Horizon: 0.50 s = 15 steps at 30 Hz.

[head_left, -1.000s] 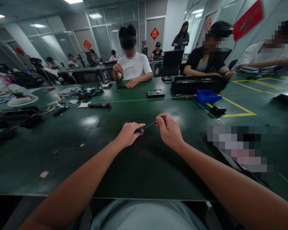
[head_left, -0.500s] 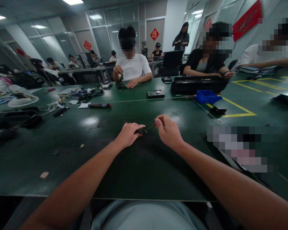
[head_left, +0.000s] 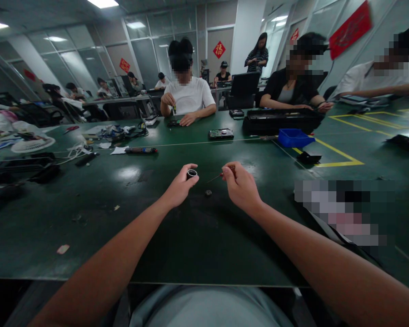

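My left hand is closed round a small black cylinder whose light-rimmed round opening faces up toward me. In my right hand is a screwdriver with a reddish handle and a thin metal shaft that points left, its tip apart from the cylinder. Between the two hands, a small dark round part lies on the green table; its exact kind is too small to make out.
Across the table a person in a white shirt works with their hands. A hard drive, a long black casing and a blue bin stand beyond my hands. A pen-like tool and tangled cables lie at left.
My left hand has tilted the cylinder so its opening shows, and drawn it slightly left, away from the screwdriver tip. The small round part now lies by itself on the table.
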Available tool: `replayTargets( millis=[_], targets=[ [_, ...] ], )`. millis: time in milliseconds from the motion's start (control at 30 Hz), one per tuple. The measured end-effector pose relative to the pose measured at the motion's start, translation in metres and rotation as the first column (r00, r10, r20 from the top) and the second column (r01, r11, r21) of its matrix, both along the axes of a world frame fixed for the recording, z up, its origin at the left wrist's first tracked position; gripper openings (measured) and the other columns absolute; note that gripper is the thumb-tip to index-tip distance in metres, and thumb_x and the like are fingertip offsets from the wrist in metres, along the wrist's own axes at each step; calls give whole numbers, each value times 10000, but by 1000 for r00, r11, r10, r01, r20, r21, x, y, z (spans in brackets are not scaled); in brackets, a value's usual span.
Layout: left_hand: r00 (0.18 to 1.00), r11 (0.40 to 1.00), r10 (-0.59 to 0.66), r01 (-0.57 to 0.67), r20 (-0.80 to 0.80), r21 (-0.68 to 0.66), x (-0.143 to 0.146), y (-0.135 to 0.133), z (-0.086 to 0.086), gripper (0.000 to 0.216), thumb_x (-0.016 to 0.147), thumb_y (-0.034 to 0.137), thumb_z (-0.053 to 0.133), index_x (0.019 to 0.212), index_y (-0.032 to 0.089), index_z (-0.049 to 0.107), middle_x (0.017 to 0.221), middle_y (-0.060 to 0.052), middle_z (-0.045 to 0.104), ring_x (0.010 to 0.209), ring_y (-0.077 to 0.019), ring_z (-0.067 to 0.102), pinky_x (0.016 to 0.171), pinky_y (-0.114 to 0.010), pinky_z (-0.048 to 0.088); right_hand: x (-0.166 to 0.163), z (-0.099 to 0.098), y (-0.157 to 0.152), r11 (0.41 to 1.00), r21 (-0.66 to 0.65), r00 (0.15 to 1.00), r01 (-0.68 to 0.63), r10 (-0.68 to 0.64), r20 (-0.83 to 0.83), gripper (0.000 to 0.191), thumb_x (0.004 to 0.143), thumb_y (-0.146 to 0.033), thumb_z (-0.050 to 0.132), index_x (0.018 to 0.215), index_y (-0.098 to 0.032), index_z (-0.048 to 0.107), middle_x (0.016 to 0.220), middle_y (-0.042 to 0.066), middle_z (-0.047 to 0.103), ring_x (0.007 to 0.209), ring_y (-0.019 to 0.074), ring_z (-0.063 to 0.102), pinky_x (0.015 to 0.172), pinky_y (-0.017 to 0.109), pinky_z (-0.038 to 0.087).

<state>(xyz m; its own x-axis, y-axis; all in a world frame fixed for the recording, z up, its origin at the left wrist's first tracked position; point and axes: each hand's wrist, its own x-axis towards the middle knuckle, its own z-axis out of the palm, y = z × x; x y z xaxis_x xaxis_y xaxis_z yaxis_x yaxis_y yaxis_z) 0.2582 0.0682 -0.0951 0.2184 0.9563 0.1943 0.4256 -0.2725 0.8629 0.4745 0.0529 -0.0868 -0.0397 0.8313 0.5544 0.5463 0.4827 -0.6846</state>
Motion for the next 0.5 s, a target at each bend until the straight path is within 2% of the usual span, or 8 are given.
replayTargets(
  millis=[100, 167, 333, 500],
  targets=[
    [975, 999, -9, 20, -224, 51, 6, -8, 6, 327, 933, 471, 534, 1105, 200, 597, 968, -46, 638, 846, -195, 586, 797, -342, 461, 0, 0, 0, 1000, 8, 1000, 0, 0, 5, 220, 986, -371, 428, 928, -215, 572, 777, 43, 679, 723, 202, 652, 670, 319, 433],
    [941, 991, -41, 81, -337, 103, 11, -12, 8, 275, 941, 438, 532, 1031, 195, 622, 979, -51, 651, 895, -210, 596, 827, -353, 462, 0, 0, 0, 1000, 13, 1000, 5, -5, 8, 223, 986, -372, 426, 931, -215, 574, 776, 43, 679, 720, 202, 651, 668, 320, 432],
    [825, 970, -107, 208, -555, 123, 20, -16, 4, 249, 968, 340, 473, 1085, 208, 648, 1080, -56, 646, 982, -214, 608, 847, -355, 475, 0, 2, 0, 1000, 8, 1000, 27, -27, 1, 228, 981, -376, 426, 927, -215, 578, 775, 48, 681, 714, 208, 646, 668, 327, 433],
    [671, 966, -57, 224, -739, 129, 24, -17, 0, 375, 932, 463, 543, 1233, 257, 631, 1074, -62, 648, 943, -246, 627, 741, -349, 488, 0, 2, 0, 999, 3, 999, 46, -46, -2, 225, 982, -372, 429, 929, -212, 578, 763, 46, 682, 703, 205, 644, 666, 325, 432]
  ],
)
